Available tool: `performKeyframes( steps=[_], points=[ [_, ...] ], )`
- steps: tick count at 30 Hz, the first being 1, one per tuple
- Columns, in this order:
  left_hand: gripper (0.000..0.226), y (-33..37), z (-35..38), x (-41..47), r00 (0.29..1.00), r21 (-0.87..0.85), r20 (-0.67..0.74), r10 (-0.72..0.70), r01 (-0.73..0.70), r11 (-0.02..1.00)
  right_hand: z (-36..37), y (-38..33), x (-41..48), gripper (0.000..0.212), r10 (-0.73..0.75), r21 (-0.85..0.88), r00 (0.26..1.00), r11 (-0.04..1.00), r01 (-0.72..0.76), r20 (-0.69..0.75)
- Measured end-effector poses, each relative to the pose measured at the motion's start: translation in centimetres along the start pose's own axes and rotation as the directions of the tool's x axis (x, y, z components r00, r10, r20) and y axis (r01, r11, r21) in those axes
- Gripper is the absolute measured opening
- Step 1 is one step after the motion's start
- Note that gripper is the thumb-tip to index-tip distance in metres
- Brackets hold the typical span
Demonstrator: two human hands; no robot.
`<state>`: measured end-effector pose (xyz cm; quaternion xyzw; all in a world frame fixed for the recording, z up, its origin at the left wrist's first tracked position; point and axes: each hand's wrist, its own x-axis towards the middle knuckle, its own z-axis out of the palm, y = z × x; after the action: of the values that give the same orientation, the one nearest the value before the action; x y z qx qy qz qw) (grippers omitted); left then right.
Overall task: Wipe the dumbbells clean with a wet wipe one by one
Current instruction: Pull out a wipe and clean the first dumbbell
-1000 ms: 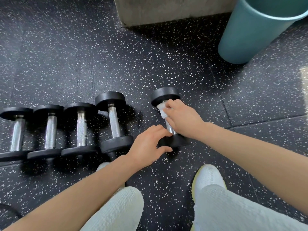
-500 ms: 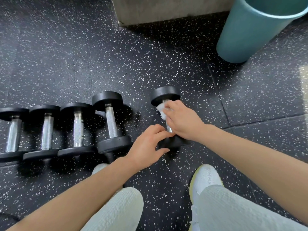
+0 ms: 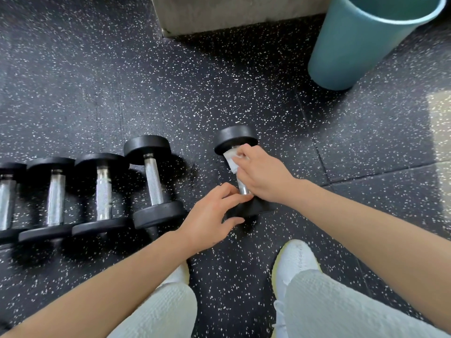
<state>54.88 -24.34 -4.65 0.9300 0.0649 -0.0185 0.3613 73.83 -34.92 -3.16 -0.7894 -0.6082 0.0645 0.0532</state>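
Wipe barely higher, at dumbbell's far rim

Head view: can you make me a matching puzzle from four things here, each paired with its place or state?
Things: 1 wet wipe; 2 teal bin; 3 left hand; 4 dumbbell row.
Places: A far right on the floor; B side by side at left; C under the right hand, on the handle of the separate dumbbell; D holding that dumbbell's near end.
Pairs: 1-C, 2-A, 3-D, 4-B.
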Motion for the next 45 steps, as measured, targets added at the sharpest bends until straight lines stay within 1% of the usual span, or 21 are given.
performKeyframes(
  steps=[2, 3, 5, 7, 9, 12, 15, 18, 20, 22, 25, 28, 30, 33, 35, 37, 39, 41, 43, 45],
  points=[
    [0.050, 0.1, 0.0, 0.0, 1.000, -0.001, -0.003, 0.006, -0.006, 1.000, -0.1, -0.4, -1.6, 0.049, 0.007, 0.096, 1.000, 0.995, -0.010, 0.025],
    [0.048, 0.1, 0.0, 0.0, 1.000, -0.004, -0.006, 0.006, -0.006, 1.000, 0.0, -0.6, -2.3, 0.053, -0.001, 0.142, 0.999, 0.990, -0.004, 0.035],
    [0.045, 0.3, 0.0, 0.1, 1.000, -0.006, -0.016, 0.009, -0.009, 1.000, 0.0, -0.7, -3.2, 0.049, -0.006, 0.170, 0.997, 0.985, -0.007, 0.079],
    [0.046, 0.5, 0.1, 0.1, 0.999, -0.010, -0.032, 0.008, -0.008, 1.000, -0.3, -0.2, -2.6, 0.040, 0.030, 0.231, 0.992, 0.971, -0.059, 0.125],
    [0.048, 0.7, 0.1, 0.1, 0.999, -0.013, -0.038, -0.004, 0.003, 1.000, -0.5, 0.1, -1.2, 0.034, 0.061, 0.273, 0.990, 0.957, -0.095, 0.130],
    [0.042, 0.9, -0.1, 0.0, 0.995, -0.065, -0.056, -0.079, 0.075, 0.995, -0.5, 0.4, 0.7, 0.031, 0.124, 0.250, 0.984, 0.956, -0.152, 0.126],
    [0.040, 0.7, -0.1, 0.0, 0.990, -0.125, -0.061, -0.131, 0.122, 0.985, -0.1, 0.2, 0.3, 0.029, 0.161, 0.211, 0.983, 0.961, -0.177, 0.094],
    [0.039, 0.2, 0.0, 0.2, 0.989, -0.151, -0.042, -0.138, 0.131, 0.980, -0.2, -0.1, -1.7, 0.022, 0.164, 0.266, 0.980, 0.945, -0.189, 0.112],
    [0.038, 0.1, 0.1, 0.3, 0.989, -0.167, -0.039, -0.141, 0.133, 0.977, -0.7, -0.3, -2.4, 0.018, 0.157, 0.305, 0.970, 0.929, -0.209, 0.185],
    [0.038, 0.2, 0.3, 0.4, 0.989, -0.177, -0.050, -0.138, 0.127, 0.976, -1.1, -0.1, -1.7, 0.016, 0.175, 0.299, 0.957, 0.923, -0.242, 0.232],
    [0.037, 0.3, 0.2, 0.5, 0.990, -0.197, -0.047, -0.130, 0.118, 0.973, -1.4, 0.5, 0.7, 0.021, 0.257, 0.265, 0.944, 0.914, -0.307, 0.208],
    [0.038, 0.5, 0.1, 0.4, 0.993, -0.169, -0.038, -0.111, 0.103, 0.980, -1.6, 0.6, 1.9, 0.024, 0.333, 0.271, 0.925, 0.888, -0.373, 0.181],
    [0.041, 0.4, 0.0, 0.3, 0.995, -0.149, -0.037, -0.095, 0.089, 0.985, -1.7, 0.3, 1.0, 0.024, 0.326, 0.269, 0.918, 0.885, -0.380, 0.224],
    [0.042, 0.3, -0.1, 0.2, 0.994, -0.146, -0.032, -0.100, 0.095, 0.985, -2.0, -0.1, -1.1, 0.027, 0.237, 0.262, 0.897, 0.901, -0.347, 0.372],
    [0.041, 0.5, -0.1, 0.2, 0.994, -0.137, -0.038, -0.103, 0.097, 0.986, -2.3, 0.2, -1.3, 0.028, 0.206, 0.265, 0.888, 0.905, -0.333, 0.412],
    [0.041, 0.8, 0.0, 0.0, 0.992, -0.110, -0.060, -0.106, 0.099, 0.989, -2.5, 0.7, -0.4, 0.029, 0.207, 0.271, 0.893, 0.904, -0.330, 0.399],
    [0.042, 1.2, 0.1, 0.0, 0.992, -0.076, -0.076, -0.104, 0.098, 0.992, -2.8, 1.4, 0.7, 0.030, 0.241, 0.262, 0.909, 0.904, -0.338, 0.339],
    [0.042, 1.3, 0.0, 0.0, 0.992, -0.057, -0.078, -0.099, 0.095, 0.994, -2.8, 2.0, 1.4, 0.025, 0.282, 0.256, 0.919, 0.900, -0.353, 0.277],
    [0.042, 1.2, 0.0, 0.0, 0.993, -0.061, -0.075, -0.097, 0.092, 0.994, -2.6, 2.2, 0.8, 0.020, 0.302, 0.304, 0.919, 0.877, -0.372, 0.253],
    [0.042, 1.0, 0.0, 0.0, 0.992, -0.079, -0.072, -0.099, 0.094, 0.992, -2.2, 1.7, -0.8, 0.018, 0.278, 0.349, 0.925, 0.866, -0.358, 0.259]
  ],
)
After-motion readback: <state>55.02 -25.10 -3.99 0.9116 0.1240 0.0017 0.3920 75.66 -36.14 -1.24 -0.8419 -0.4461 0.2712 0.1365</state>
